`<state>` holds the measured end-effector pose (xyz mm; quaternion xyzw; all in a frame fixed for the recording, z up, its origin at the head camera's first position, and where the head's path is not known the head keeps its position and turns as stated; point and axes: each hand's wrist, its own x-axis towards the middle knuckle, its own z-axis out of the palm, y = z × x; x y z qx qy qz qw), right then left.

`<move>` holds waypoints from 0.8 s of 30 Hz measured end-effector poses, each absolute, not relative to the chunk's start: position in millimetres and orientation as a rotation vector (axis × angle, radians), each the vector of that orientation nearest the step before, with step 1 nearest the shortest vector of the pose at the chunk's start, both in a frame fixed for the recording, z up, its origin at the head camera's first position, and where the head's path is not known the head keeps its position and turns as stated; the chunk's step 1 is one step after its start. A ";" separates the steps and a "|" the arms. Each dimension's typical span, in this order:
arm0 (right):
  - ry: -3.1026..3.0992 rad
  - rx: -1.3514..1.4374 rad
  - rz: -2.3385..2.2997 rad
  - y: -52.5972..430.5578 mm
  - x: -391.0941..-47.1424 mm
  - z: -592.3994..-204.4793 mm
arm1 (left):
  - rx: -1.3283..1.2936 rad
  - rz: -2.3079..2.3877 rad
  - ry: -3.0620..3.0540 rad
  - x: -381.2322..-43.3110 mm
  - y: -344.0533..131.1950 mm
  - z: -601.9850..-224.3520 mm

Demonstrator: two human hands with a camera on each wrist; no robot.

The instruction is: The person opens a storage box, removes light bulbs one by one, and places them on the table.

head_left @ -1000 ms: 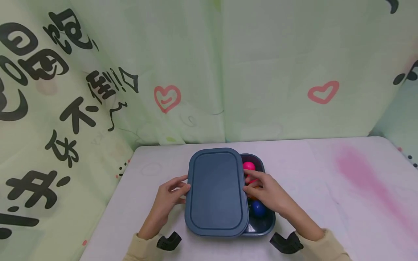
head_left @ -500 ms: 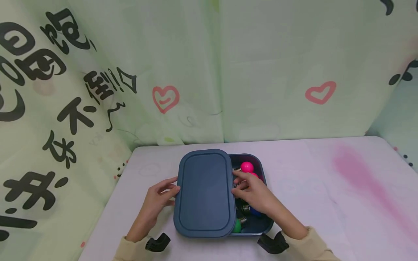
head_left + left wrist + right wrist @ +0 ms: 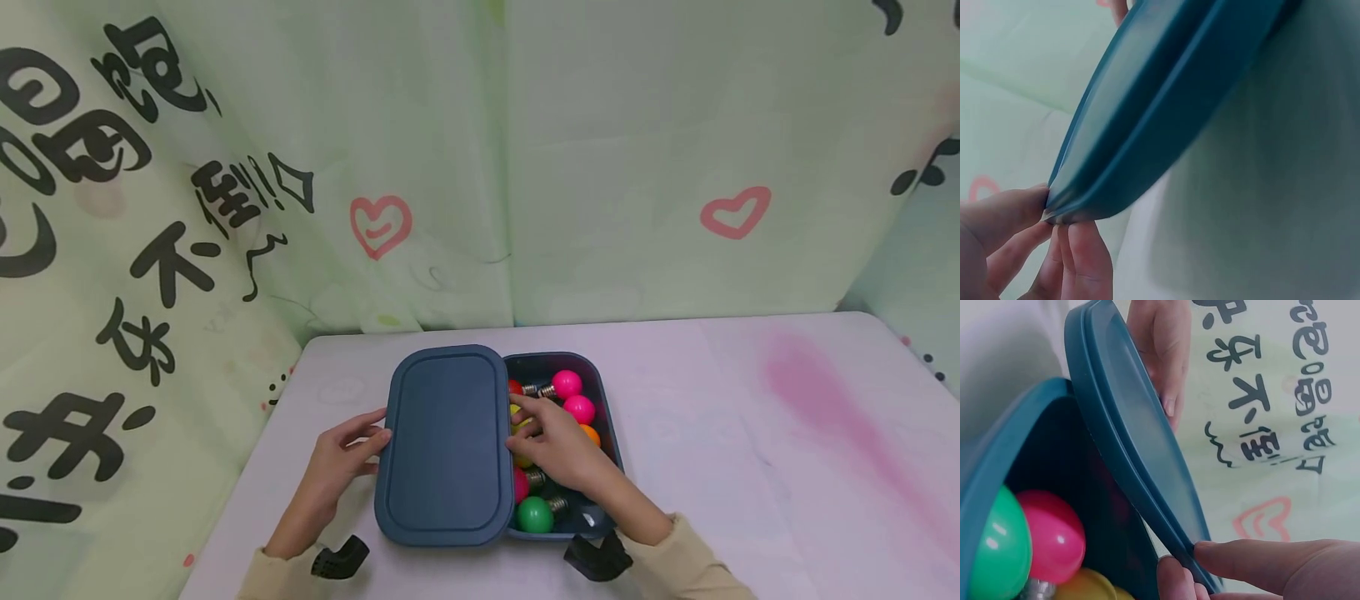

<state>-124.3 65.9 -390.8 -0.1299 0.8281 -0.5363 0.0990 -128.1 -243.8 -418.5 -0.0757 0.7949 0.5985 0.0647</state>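
Observation:
A dark blue rectangular lid lies off to the left over part of a matching box. My left hand pinches the lid's left edge; in the left wrist view its thumb is on one side and fingers on the other. My right hand pinches the right edge, above the box's opening. Inside the box are several colourful light bulbs with metal screw bases, among them a green bulb and a pink bulb. The right wrist view shows the lid tilted beside the box wall. The lid hides the box's left part.
The box stands on a pale table with a pink smear on its right side. A light green curtain with black characters and hearts hangs behind and to the left. Black wrist mounts sit by both sleeves.
Both hands have moved the lid leftward across the box. More of the opening shows, with red, yellow, pink and green bulbs now uncovered. The box has hardly moved.

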 end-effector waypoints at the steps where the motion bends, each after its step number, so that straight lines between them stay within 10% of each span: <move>1: 2.450 -0.386 -1.584 63.7 -124.6 -390.9 | -0.232 1.800 2.402 -127.8 -245.6 -418.1; 24: 2.509 -0.464 -1.474 25.2 -129.8 -395.8 | -0.298 1.744 2.419 -125.5 -276.9 -418.8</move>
